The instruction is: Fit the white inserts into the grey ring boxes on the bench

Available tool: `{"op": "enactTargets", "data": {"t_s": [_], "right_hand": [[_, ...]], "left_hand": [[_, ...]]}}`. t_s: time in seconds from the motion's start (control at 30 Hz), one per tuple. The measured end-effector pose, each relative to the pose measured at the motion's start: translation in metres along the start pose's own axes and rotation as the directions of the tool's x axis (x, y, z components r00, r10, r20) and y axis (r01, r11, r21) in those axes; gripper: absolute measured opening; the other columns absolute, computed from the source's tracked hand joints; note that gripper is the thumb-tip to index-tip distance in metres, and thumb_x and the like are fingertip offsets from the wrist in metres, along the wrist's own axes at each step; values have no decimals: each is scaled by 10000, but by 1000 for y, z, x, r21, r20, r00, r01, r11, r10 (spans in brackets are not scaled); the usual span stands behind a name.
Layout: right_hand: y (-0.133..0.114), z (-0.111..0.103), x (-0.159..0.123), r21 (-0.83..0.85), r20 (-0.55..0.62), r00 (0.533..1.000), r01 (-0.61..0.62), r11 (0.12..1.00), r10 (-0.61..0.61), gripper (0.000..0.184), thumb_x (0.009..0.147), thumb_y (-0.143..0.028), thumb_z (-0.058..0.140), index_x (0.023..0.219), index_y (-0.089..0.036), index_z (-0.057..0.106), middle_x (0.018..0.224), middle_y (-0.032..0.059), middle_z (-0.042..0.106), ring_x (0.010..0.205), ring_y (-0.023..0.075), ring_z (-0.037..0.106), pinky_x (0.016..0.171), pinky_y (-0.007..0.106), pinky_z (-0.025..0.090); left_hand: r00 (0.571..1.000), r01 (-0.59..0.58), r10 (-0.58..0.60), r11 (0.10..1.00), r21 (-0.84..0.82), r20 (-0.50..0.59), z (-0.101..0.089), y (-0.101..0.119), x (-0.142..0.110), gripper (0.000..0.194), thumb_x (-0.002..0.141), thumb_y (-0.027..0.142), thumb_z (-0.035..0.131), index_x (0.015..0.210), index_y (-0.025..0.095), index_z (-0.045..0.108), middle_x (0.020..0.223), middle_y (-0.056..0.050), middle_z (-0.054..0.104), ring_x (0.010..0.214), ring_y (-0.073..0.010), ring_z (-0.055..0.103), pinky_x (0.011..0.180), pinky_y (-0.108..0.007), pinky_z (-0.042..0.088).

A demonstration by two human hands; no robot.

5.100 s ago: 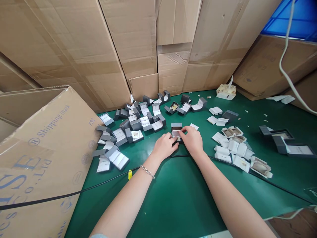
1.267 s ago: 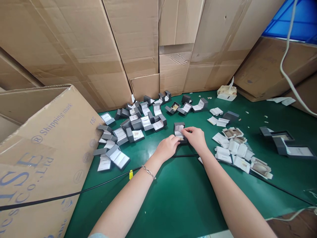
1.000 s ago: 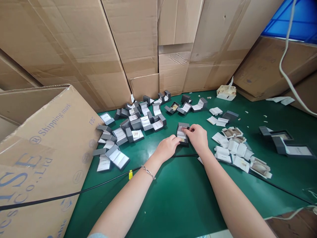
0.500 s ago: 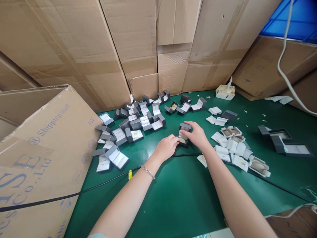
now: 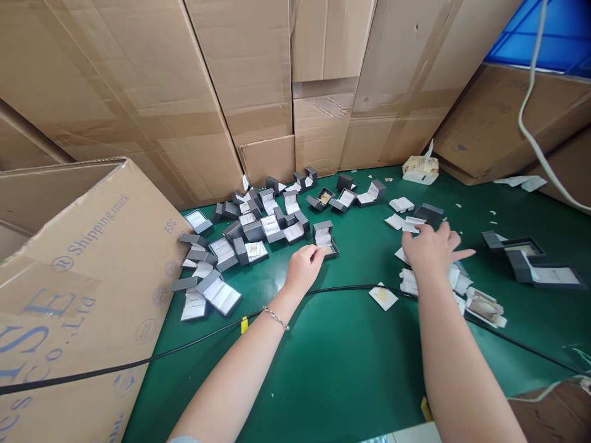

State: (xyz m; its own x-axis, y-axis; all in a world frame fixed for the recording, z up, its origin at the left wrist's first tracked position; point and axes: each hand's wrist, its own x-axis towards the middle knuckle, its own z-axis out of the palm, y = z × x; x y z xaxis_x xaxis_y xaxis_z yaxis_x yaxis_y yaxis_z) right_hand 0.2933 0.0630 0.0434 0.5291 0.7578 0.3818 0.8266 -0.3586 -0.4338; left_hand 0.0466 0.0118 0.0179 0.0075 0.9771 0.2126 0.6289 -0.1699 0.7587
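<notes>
My left hand (image 5: 305,267), a chain bracelet on its wrist, has its fingers closed on the near edge of a small dark grey jewelry box (image 5: 323,232). The box stands with its lid up, showing a white lining and a yellowish patch low inside. My right hand (image 5: 431,249) is spread, over a pile of white box inserts (image 5: 415,281); it hides part of them. Between the hands lies a white insert (image 5: 383,296) with a yellowish mark, beside a black cable (image 5: 341,288).
Many open grey boxes (image 5: 224,252) cluster left of my hands. Larger open boxes (image 5: 554,275) lie far right, with a tissue pack (image 5: 420,169) at the back. Cardboard cartons (image 5: 152,80) wall off the green table (image 5: 314,369); another carton (image 5: 92,277) stands at left.
My right hand has let go of the jewelry box and moved right over the inserts, its fingers spreading. My left hand has shifted slightly left with the box.
</notes>
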Motion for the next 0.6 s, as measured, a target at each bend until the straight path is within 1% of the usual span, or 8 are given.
{"op": "enactTargets", "data": {"t_s": [0.03,0.1,0.23,0.3,0.37,0.4,0.5,0.6], "right_hand": [[5,-1,2,-12,-16,999,-31,999,31,316,748,-272,489,997,-153,642,1351,196,397,1233,400,291,926,651,167],[15,-2,7,-32,-20,995,-96,995,96,320,750,-255,488,1014,-157,640,1320,202,426,1217,392,304,929,627,167],[32,2,20,-63,56,977,-203,977,206,273,733,-323,554,902,-145,674,1215,250,489,1187,423,306,901,598,148],[40,5,27,-62,81,967,-239,969,243,198,698,-313,589,780,-153,672,1119,251,538,1151,434,347,885,609,131],[45,6,32,-64,121,955,-264,962,270,109,671,-268,599,673,-166,638,958,215,592,1062,417,436,882,624,115],[46,6,34,-66,146,949,-272,960,279,84,665,-248,597,643,-170,618,880,189,603,1011,400,475,888,629,107],[37,0,32,-21,81,979,-184,983,185,85,700,-219,546,667,-170,607,843,148,613,956,343,523,934,621,80],[9,-7,19,155,-139,989,74,985,-53,146,740,-247,513,729,-164,633,1022,141,609,1021,295,500,968,557,161]], "left_hand": [[999,34,-34,999,-26,-11,0,-2,1,379,898,413,350,733,189,607,589,7,547,554,-120,509,550,-241,398],[995,76,-81,993,-90,-51,1,-5,2,364,917,359,294,797,191,594,570,15,520,525,-112,490,547,-239,404],[976,-21,-14,987,-157,-217,1,-6,4,310,878,143,276,1057,216,518,967,-45,566,739,-105,541,700,-244,459],[964,-42,-8,982,-183,-267,-1,-4,5,227,854,165,372,996,205,544,1069,-70,529,831,-124,538,693,-243,463],[959,-34,-38,969,-247,-281,-3,-2,5,99,817,247,500,828,181,573,975,-64,552,802,-137,539,622,-228,450],[960,-19,-62,959,-282,-273,-4,-1,5,143,800,294,542,730,171,562,871,-49,565,744,-133,537,588,-222,436],[965,71,-158,926,-371,-210,-4,-1,3,295,845,392,474,667,171,552,542,22,482,530,-104,485,523,-218,402],[966,82,-177,900,-427,-187,-1,-3,2,306,914,338,319,1035,197,562,593,29,531,465,-85,470,503,-213,411]]}}
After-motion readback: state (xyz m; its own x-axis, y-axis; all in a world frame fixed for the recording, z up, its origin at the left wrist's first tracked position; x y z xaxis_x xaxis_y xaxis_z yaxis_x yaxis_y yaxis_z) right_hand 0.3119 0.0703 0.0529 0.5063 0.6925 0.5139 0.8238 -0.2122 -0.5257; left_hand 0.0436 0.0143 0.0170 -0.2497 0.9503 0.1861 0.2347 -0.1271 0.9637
